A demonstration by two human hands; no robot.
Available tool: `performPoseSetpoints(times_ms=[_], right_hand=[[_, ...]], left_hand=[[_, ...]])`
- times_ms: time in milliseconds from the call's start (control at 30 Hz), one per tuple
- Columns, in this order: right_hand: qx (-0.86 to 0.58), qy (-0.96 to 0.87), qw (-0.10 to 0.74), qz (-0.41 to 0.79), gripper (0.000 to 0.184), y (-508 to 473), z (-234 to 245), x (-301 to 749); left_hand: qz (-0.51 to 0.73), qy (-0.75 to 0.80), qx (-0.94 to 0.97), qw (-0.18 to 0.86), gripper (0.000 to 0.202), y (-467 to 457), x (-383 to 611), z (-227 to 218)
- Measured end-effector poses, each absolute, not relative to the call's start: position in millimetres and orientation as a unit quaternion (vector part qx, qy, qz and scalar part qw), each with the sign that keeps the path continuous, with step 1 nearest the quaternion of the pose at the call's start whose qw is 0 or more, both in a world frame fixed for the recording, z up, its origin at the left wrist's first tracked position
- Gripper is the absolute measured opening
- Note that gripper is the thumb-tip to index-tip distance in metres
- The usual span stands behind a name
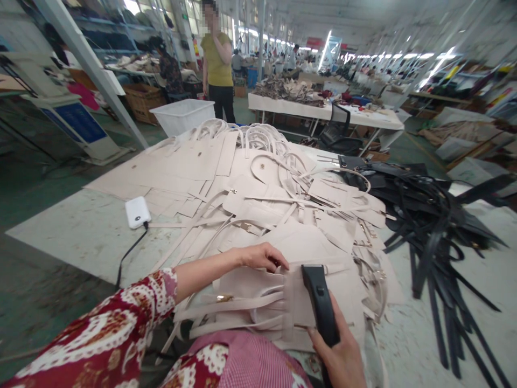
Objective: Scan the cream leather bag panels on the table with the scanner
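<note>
Here, our right hand (pixel 343 350) grips a black tool (pixel 322 304), long axis pointing away from us, beside the beige strapped piece (pixel 258 285) on the surface (pixel 89 231); our left hand (pixel 264 257) curls at that piece's far edge, grip unclear.

Around me the green floor (pixel 422 153) runs deep into a large hall. A grey pillar (pixel 83 59) slants up at my ten o'clock; a white bin (pixel 184 117) stands toward eleven, below windows (pixel 194 22). At one, a long white table (pixel 288 108) has a black chair (pixel 338 126) beside it. Bright tube lights (pixel 426 56) recede toward two.
</note>
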State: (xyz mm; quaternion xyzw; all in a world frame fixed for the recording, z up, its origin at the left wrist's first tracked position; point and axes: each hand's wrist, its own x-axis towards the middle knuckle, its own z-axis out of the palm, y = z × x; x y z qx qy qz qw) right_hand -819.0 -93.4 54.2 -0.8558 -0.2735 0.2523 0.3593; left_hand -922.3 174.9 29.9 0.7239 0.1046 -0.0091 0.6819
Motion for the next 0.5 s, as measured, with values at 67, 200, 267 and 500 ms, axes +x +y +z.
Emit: performPoseSetpoints(times_ms=[67, 200, 267, 500], right_hand=[[-0.869, -0.256, 0.345, 0.247, 0.081, -104, 54, -811], [-0.910, -0.180, 0.309, 0.211, 0.087, -135, 52, -788], [-0.922, -0.148, 0.295, 0.204, 0.086, -151, 53, -781], [-0.876, -0.140, 0.367, 0.280, 0.086, -162, 49, -804]], left_hand=[[-0.012, 0.097, 0.744, 0.661, 0.021, 178, -917, 25], [0.095, 0.195, 0.752, 0.623, 0.016, 201, -913, -1], [0.173, 0.264, 0.739, 0.595, 0.017, 218, -914, -14], [0.290, 0.376, 0.691, 0.545, 0.019, 239, -925, -46]])
